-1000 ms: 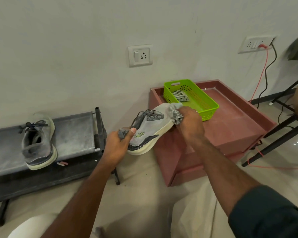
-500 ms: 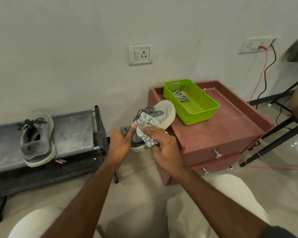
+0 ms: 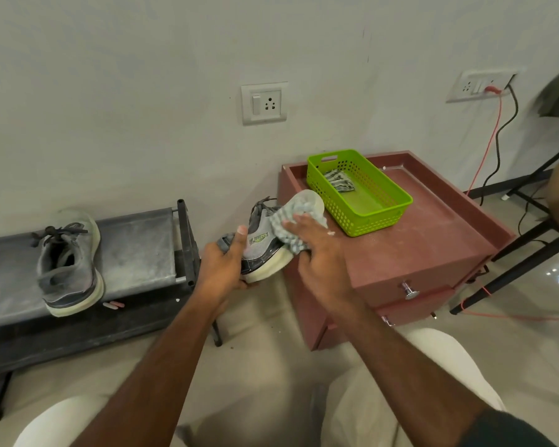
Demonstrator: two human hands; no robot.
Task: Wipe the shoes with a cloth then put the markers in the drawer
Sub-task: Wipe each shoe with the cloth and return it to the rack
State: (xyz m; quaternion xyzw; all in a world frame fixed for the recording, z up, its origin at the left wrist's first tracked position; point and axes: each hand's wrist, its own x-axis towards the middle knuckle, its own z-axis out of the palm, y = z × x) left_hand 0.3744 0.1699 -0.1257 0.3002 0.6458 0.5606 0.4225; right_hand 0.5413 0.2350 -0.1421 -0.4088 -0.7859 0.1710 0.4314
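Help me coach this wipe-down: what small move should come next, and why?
Probably draw the cloth back along the shoe toward the heel. The right hand presses it near the toe while the left hand grips the heel, so the side remains to wipe.

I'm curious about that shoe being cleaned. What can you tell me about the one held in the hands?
The held shoe is a grey knit-looking sneaker with dark laces, a green logo on its side and a thick cream sole. It is tilted, toe up toward the wall, in the air beside the red cabinet. The left hand grips its heel end; the right hand presses a checked cloth against its side.
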